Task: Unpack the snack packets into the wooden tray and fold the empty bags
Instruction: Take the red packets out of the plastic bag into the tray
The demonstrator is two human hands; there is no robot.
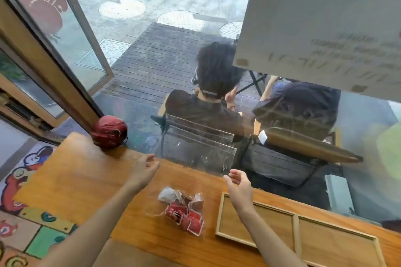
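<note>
Left hand: the left hand (143, 170) hovers above the tabletop (86, 182), fingers loosely apart and curled a little, holding nothing.
Right hand: the right hand (238, 182) is raised over the tabletop, thumb and fingers parted; whether its fingertips touch the clear bags is not plain.
Clear bags: a stack of empty clear bags (201, 147) stands up against the window glass, between the two hands and just beyond them, its lower right corner next to the right hand's fingertips.
Snack packets: a heap of red snack packets (186, 212) lies on the tabletop inside a crumpled clear bag, nearer the person than both hands and between the forearms.
Wooden tray: the wooden tray (295, 234) lies flat on the tabletop under and to the right of the right forearm, its two compartments holding nothing.
Red helmet: a red helmet (109, 131) sits at the far edge of the tabletop, beyond and left of the left hand.
Outside: two seated people (214, 93) show through the glass.
</note>
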